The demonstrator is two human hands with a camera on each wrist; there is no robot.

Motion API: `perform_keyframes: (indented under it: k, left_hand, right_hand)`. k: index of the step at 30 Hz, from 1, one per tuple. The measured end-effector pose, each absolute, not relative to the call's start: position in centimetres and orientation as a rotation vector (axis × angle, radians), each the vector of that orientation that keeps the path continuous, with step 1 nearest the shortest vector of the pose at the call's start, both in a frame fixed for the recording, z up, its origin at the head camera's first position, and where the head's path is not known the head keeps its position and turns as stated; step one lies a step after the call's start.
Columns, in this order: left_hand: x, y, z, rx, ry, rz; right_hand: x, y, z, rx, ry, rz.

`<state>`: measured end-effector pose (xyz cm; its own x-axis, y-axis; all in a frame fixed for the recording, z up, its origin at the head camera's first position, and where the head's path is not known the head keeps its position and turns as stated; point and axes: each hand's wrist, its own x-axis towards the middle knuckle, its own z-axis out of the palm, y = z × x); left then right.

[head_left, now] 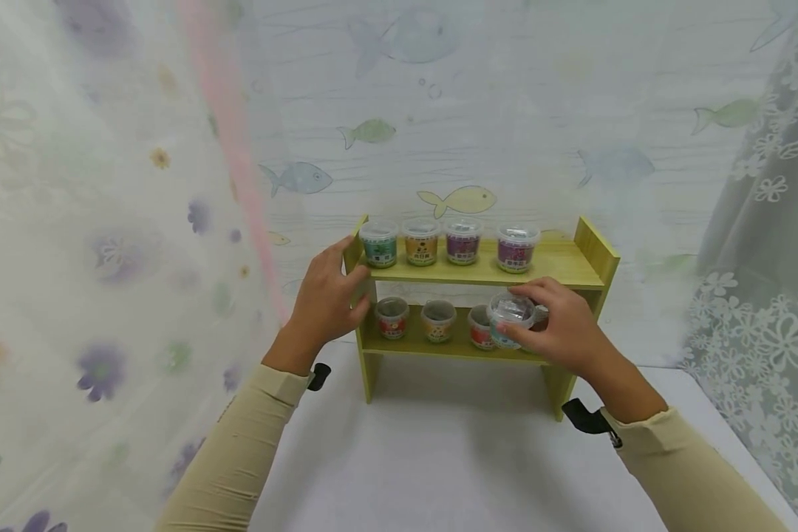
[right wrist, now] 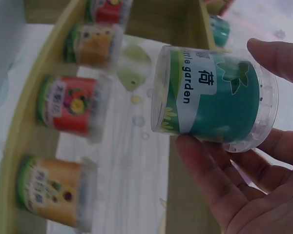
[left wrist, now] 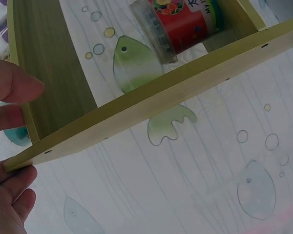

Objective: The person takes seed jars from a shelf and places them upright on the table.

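A two-tier yellow-green wooden shelf (head_left: 561, 258) stands before me. My left hand (head_left: 322, 299) grips the upper end of its left side panel, thumb and fingers on opposite faces in the left wrist view. My right hand (head_left: 561, 325) holds a lidded clear plastic cup with a teal "little garden" label (right wrist: 217, 97), thumb on one side and fingers on the other. The cup is in front of the lower tier's right part. Along that tier sit a red-labelled cup (head_left: 392, 318), an orange one (head_left: 438, 321), another red one (head_left: 481, 329) and, partly hidden, another orange one (right wrist: 53, 190).
On the top tier stand lidded cups: teal (head_left: 380, 245), orange (head_left: 422, 244), purple (head_left: 462, 242) and another purple (head_left: 517, 248). A white cloth surface (head_left: 425, 458) lies under the shelf. Fish-print curtain (head_left: 539, 148) hangs behind, with flowered curtains (head_left: 106, 295) at both sides.
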<state>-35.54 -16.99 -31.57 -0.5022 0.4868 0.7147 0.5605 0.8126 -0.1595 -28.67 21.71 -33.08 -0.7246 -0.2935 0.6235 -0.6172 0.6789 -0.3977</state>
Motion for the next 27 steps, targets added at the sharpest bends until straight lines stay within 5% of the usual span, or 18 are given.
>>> perform_keyframes:
  k: [27]
  left_hand:
    - [-35.8,-16.8,-31.8,-0.728,-2.191,-0.115]
  right_hand:
    - [-28.7,13.6,-42.5,0.711,-2.609,1.195]
